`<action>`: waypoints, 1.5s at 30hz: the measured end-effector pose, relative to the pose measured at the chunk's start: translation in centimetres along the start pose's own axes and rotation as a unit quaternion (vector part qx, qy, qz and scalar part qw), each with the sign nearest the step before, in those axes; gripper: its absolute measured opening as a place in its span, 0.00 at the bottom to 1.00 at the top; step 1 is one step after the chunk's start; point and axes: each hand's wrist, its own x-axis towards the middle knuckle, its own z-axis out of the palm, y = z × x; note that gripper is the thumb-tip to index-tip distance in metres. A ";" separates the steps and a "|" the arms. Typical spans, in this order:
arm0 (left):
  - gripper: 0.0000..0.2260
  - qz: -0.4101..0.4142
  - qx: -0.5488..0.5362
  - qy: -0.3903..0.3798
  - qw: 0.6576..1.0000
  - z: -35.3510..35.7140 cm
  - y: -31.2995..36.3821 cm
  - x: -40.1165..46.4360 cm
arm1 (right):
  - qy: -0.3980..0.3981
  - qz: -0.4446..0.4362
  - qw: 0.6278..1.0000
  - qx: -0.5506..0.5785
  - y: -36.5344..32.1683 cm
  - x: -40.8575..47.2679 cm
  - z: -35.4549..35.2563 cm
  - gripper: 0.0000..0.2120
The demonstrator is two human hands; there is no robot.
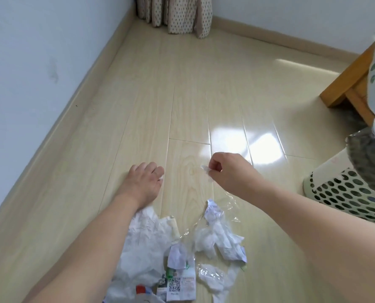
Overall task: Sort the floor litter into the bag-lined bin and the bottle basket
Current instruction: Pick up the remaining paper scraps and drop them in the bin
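From the head view, you're mid-pickup on the small stuff: your right hand (220, 169) is pinching a tiny white scrap (205, 169) between thumb and fingertips, lifted just off the laminate floor (138, 95), and your left hand (143, 181) is curled with a white bit (161, 177) peeking out at the fingers, so it looks like it's got a scrap too, though I can't tell how firmly. The main litter pile (182, 254) sits near the bottom edge of the floor, between your forearms: crumpled tissues, clear plastic wrap, a printed wrapper with a QR code (175, 284), and something with a red cap (141, 289) at the very bottom, maybe a bottle. One perforated cream basket (344, 200) stands at the right edge, with a dark bag (366, 154) draped over it, so I'd guess that's your bin; no second container I can spot. Next move, I reckon: swing both scraps right and drop them there. Count: two hands, two scraps held, one basket, one pile.
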 end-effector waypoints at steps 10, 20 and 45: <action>0.10 -0.174 -0.352 0.019 0.919 -9.4 5.8 -2.6 | 0.052 0.035 0.997 0.046 3.2 -10.3 -4.4 0.14; 0.04 -0.014 -0.518 -0.076 0.852 -24.1 26.3 -4.7 | 0.145 0.124 0.974 0.123 13.4 -25.3 -13.8 0.11; 0.19 0.196 -0.130 -0.200 0.951 -24.4 64.5 -9.8 | 0.227 0.335 0.902 0.150 39.4 -42.6 -18.2 0.05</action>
